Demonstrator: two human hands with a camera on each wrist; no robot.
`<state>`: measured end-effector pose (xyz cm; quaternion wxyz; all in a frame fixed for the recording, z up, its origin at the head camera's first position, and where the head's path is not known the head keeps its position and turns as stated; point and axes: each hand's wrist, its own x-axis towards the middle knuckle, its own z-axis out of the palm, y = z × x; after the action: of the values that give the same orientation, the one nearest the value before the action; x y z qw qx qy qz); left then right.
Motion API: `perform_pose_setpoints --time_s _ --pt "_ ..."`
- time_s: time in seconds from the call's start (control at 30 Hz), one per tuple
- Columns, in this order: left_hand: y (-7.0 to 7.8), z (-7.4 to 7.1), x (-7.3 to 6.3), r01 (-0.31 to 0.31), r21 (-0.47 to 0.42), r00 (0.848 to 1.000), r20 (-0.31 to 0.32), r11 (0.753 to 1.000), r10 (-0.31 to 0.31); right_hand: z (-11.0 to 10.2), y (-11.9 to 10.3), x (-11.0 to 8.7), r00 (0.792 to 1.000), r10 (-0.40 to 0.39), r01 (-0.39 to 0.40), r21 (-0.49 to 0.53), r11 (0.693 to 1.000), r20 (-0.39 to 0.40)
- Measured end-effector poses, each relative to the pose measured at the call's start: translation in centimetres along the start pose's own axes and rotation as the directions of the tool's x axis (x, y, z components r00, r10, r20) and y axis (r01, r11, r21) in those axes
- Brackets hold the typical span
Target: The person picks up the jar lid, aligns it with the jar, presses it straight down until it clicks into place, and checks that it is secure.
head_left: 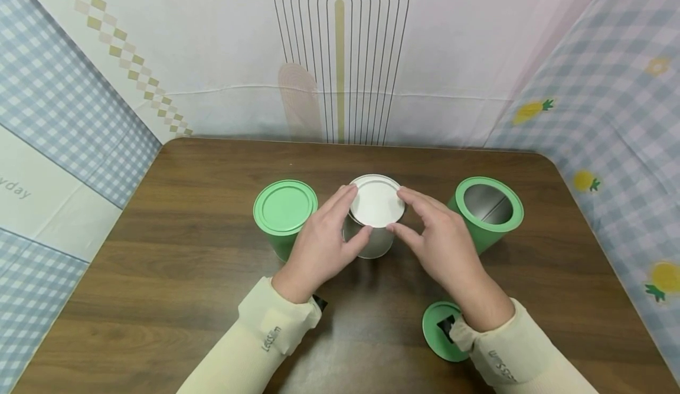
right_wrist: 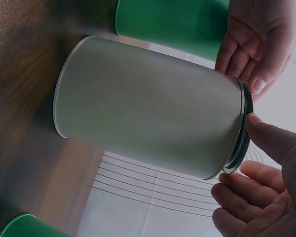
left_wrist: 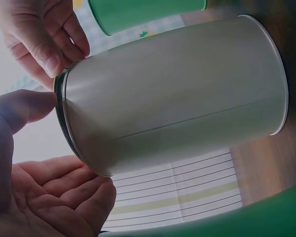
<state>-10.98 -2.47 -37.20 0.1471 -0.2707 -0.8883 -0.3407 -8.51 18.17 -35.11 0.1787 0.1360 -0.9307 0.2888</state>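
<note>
A silver metal can (head_left: 375, 247) stands upright on the table between both hands, with a white lid (head_left: 378, 202) on its top. My left hand (head_left: 323, 241) holds the lid's left edge, thumb at the near side and fingers toward the far side. Opposite it, my right hand (head_left: 445, 235) holds the right edge in the same way. In the right wrist view the lid's rim (right_wrist: 247, 129) sits slightly askew, with a narrow gap at one side of the can (right_wrist: 148, 106). The left wrist view shows the plain can wall (left_wrist: 172, 98) with its vertical seam.
Left of the hands stands a green can with its lid on (head_left: 285, 206). An uncovered green can (head_left: 480, 237), bare metal inside, stands at the right. A loose green lid (head_left: 443, 347) lies by the right sleeve. Behind the wooden table (head_left: 133, 276) hangs a patterned cloth (head_left: 223, 39).
</note>
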Motion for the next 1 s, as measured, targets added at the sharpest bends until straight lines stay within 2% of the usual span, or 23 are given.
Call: perform_pose_setpoints --time_s 0.33,0.8,1.0 --pt "-0.12 0.41 0.40 -0.002 0.005 1.000 -0.005 1.000 0.002 -0.02 0.16 0.23 1.000 0.013 -0.013 -0.005 1.000 0.000" --pt "0.20 0.35 0.54 0.031 0.004 0.999 0.031 1.000 -0.031 -0.09 0.14 0.37 1.000 0.023 -0.023 -0.002 1.000 0.002" --pt "0.19 0.36 0.63 0.028 0.045 0.997 0.064 0.999 -0.031 -0.04 0.18 0.44 1.000 0.027 -0.027 -0.010 1.000 0.011"
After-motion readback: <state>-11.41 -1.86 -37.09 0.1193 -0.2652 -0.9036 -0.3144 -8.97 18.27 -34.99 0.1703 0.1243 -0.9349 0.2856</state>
